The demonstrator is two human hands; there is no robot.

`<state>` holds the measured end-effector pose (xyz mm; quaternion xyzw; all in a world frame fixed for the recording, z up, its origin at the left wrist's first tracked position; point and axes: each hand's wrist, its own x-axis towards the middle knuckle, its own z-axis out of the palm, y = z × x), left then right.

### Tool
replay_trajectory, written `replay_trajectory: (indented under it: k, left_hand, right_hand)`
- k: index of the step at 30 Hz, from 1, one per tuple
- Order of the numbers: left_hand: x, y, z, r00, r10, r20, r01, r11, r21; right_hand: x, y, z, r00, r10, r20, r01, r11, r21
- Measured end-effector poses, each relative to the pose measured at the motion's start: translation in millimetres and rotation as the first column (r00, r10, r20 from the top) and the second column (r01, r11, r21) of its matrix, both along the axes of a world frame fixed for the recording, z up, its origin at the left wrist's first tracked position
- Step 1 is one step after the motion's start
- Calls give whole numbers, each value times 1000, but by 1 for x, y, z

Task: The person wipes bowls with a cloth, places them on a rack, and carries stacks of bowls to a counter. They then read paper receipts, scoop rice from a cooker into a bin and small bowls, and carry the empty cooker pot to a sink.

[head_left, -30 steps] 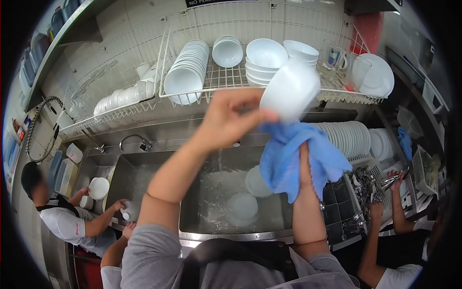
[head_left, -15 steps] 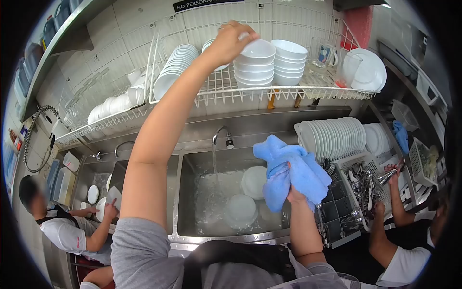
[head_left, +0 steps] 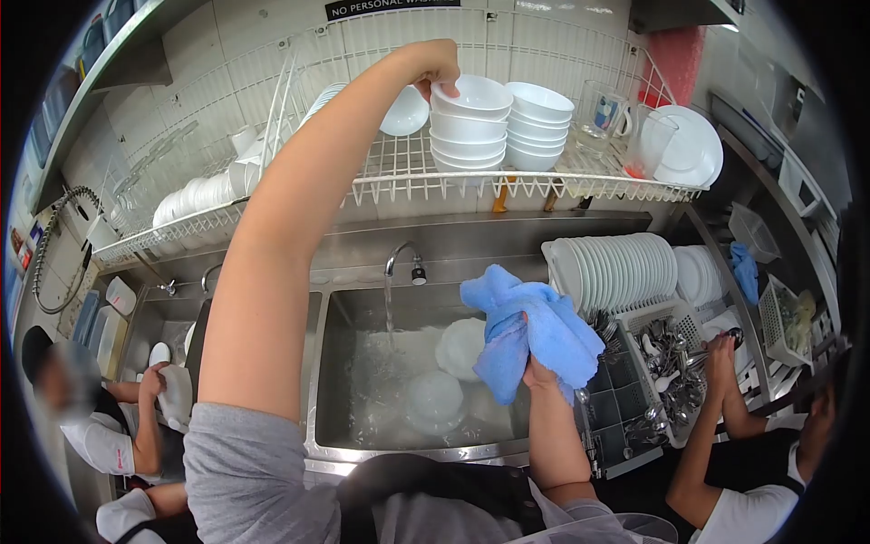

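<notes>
My left hand (head_left: 439, 69) reaches up to the wire rack and pinches the left rim of the top white bowl (head_left: 473, 96). That bowl sits on a stack of several bowls; the fingertips behind the rim are partly hidden. Beside it, to the right, stands a second stack of white bowls (head_left: 538, 127). Over the right side of the sink, my right hand (head_left: 541, 374) is closed around a bunched blue cloth (head_left: 535, 331), which covers most of its fingers.
Water runs from the tap (head_left: 417, 272) into the steel sink (head_left: 362, 444), where white dishes (head_left: 433, 402) lie submerged. Upright plates (head_left: 616, 272) and a cutlery basket (head_left: 666, 313) stand at right. Co-workers (head_left: 725, 471) work on both sides. Glasses and cups share the rack (head_left: 399, 186).
My left hand has shifted from above the bowl to its left rim, the thumb now over the edge. The cloth stays in my right hand. The view has shifted slightly.
</notes>
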<state>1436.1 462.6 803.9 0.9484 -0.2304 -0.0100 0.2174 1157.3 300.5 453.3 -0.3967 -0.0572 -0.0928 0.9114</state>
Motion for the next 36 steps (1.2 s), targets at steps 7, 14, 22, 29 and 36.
replay_trajectory:
  k: [7, 14, 22, 29, 36]
  left_hand:
    - [-6, 1, -5, 999, -23, -49, 25, 999, 34]
    - [-30, 4, -48, 707, -60, 704, 31, 998, 54]
    - [-44, 2, -57, 584, -57, 809, 124, 992, -19]
    - [-5, 11, -52, 756, -76, 650, 142, 989, -49]
    - [-9, 9, -44, 854, -66, 517, 75, 997, 3]
  right_hand:
    - [8, 2, -10, 998, 40, 39, -44, 994, 99]
    - [12, 10, -19, 1000, 9, 20, -9, 1000, -3]
    - [13, 7, -25, 992, 123, 13, -123, 986, 114]
    - [25, 1, 31, 983, -182, 36, 181, 983, 24]
    - [122, 3, 145, 920, -87, 381, 308, 762, -569]
